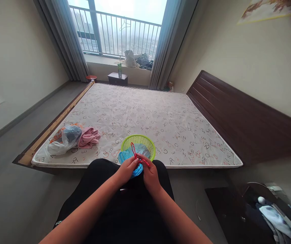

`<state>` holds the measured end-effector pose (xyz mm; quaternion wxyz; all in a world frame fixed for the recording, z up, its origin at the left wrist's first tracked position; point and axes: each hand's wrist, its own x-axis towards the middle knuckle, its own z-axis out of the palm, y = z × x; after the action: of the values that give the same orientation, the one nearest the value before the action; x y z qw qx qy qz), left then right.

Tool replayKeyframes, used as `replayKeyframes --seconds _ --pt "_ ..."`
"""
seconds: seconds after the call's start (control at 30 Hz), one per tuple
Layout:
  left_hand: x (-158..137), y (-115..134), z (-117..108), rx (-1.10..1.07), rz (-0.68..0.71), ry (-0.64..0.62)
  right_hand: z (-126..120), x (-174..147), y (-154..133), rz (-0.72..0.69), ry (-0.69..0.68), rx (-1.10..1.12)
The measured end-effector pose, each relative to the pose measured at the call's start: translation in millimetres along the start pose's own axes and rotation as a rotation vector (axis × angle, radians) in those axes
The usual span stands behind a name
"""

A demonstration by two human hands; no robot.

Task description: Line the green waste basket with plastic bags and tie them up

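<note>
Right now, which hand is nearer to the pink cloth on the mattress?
Left. The left hand, gripping the red cord, is to the right of the pink cloth and closer to the person's body; the right hand, also on the cord, is farther right.

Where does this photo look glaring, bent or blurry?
Head view: glare washes out the sky in the window; the curtains lean outward, probably from a wide lens; the pale cloth at lower right looks smeared; the upper right corner is dark; the red cord between left hand and right hand is readable.
</note>
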<state>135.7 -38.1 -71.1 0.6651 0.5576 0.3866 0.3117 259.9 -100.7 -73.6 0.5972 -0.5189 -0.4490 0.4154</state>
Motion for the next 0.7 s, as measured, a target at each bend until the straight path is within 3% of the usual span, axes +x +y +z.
replayKeyframes --seconds 0.3,0.43,0.6,0.7 --pt "2.0 4.0 -10.9 -0.366 -0.054 0.161 1.9 -6.1 -9.8 0.126 0.112 0.372" --pt "8.4 -8.3 -25.3 -0.279 -0.049 0.182 -7.1 -1.6 -12.0 0.206 0.068 0.535" --pt "21.0 -25.6 -69.4 -0.111 0.129 0.561 -28.9 6.8 -6.4 0.264 0.172 0.621" --pt "24.0 -28.3 -87.3 -0.127 0.136 0.609 -38.5 9.5 -0.5 0.325 0.188 0.596"
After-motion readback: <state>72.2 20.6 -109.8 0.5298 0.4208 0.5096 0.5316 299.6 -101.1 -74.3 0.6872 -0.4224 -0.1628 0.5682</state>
